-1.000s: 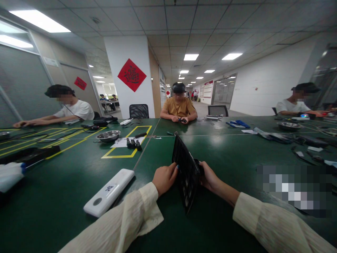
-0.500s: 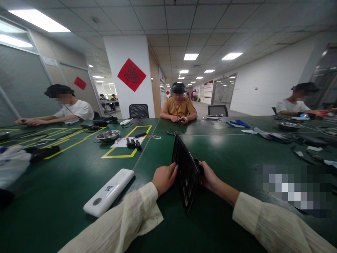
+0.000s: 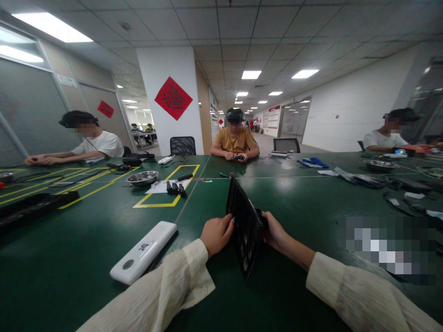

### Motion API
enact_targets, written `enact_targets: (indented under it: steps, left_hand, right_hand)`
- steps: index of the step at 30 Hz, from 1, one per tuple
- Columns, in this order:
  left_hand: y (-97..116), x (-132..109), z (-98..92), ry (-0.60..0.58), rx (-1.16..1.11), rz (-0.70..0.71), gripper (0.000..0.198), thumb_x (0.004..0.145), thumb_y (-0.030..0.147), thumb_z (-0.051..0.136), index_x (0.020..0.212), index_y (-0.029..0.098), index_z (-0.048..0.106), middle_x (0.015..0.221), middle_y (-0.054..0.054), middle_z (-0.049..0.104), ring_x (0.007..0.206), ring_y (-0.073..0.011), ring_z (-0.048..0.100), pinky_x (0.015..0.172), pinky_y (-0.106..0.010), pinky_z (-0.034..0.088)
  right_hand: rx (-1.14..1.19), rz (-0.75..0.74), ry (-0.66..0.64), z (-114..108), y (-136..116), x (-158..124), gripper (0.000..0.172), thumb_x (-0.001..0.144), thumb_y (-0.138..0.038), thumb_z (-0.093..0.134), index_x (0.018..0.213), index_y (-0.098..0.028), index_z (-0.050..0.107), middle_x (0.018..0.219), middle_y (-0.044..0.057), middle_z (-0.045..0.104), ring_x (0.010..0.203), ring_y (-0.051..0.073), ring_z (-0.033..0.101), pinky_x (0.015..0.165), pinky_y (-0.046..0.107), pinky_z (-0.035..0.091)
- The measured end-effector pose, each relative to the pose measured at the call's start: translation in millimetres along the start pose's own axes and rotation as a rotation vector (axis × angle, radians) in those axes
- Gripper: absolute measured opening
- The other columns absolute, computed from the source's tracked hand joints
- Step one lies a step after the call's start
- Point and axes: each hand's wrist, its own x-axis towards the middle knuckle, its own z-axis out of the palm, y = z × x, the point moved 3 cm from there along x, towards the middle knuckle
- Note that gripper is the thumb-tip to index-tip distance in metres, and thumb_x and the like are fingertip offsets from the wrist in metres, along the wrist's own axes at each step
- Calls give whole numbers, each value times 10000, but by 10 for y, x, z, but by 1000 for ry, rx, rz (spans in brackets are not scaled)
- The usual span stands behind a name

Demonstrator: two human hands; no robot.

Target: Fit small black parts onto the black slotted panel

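Note:
A flat black panel-like thing (image 3: 245, 226) with a raised rim stands tilted on edge between my hands, its recessed inner face turned partly to the left. My left hand (image 3: 217, 234) has its fingers closed against that inner face; a small blue spot shows at the fingertips, too small to name. From behind the opposite side, my right hand (image 3: 276, 230) grips a black part sticking out of the panel, and most of those fingers are hidden. Left of my hands lies a white power bank (image 3: 144, 252) marked with a number.
On the green table (image 3: 297, 198) are a metal bowl (image 3: 142, 178), black cylindrical parts (image 3: 176, 189) by a white paper and a long black tray (image 3: 31, 210). Blue cloth (image 3: 312, 163), cables and a blurred-out patch (image 3: 387, 251) lie right. Three people sit around the table.
At the left edge the white bag has gone from view, and the black tray shows more fully. The left person's hands have shifted slightly right. My hands and the panel stay almost still.

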Motion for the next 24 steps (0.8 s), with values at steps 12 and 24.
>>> enact_targets:
  steps: [12,24]
  left_hand:
    - [-25,20,33,15,-6,5,464,939,382,137,861,198,555,722,-49,650,689,-173,627,590,-243,349]
    - [7,-2,-16,-6,-10,34,473,934,372,147,821,192,569,733,-56,654,703,-178,627,591,-247,355]
  right_hand:
    - [3,-6,-17,-20,26,9,409,873,-306,232,638,-151,529,441,13,524,340,91,433,311,169,260]
    - [-1,11,13,2,6,-14,383,862,-295,231,662,-154,526,437,8,513,347,92,433,313,165,252]
